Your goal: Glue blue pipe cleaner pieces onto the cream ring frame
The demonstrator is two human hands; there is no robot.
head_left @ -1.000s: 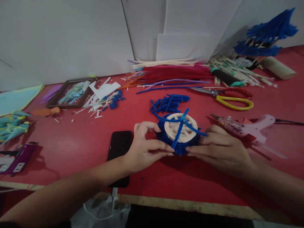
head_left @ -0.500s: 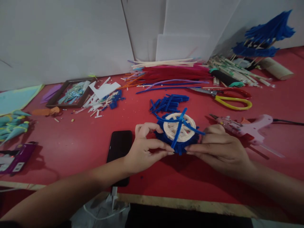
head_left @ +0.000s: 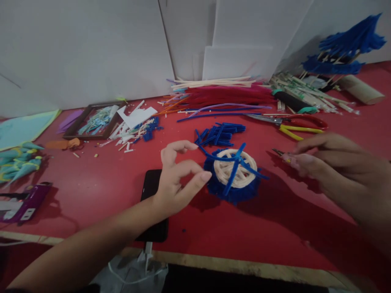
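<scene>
A round piece of blue pipe cleaners [head_left: 235, 195] lies on the red table, topped by a cream spoked ring [head_left: 220, 176] and a few crossed blue stems. My left hand [head_left: 180, 179] is just left of it, thumb and fingers apart, holding nothing. On the right, my right hand [head_left: 332, 167] is closed around the pink hot glue gun [head_left: 288, 159]; its metal nozzle points left, while the handle is hidden behind the hand. Cut blue pipe cleaner pieces [head_left: 221, 134] are heaped behind the round piece.
Scissors [head_left: 290, 131] lie behind the glue gun, near bundled pipe cleaners [head_left: 226, 95]. A black phone [head_left: 151, 183] sits partly under my left forearm. Farther left are paper scraps [head_left: 137, 118], a brown frame [head_left: 70, 132] and a purple device [head_left: 33, 203]. A blue-roofed model [head_left: 345, 44] stands back right.
Both hands have let go of the round blue piece, which now rests on the table. My left hand drew back left and opened; my right hand moved right onto the glue gun.
</scene>
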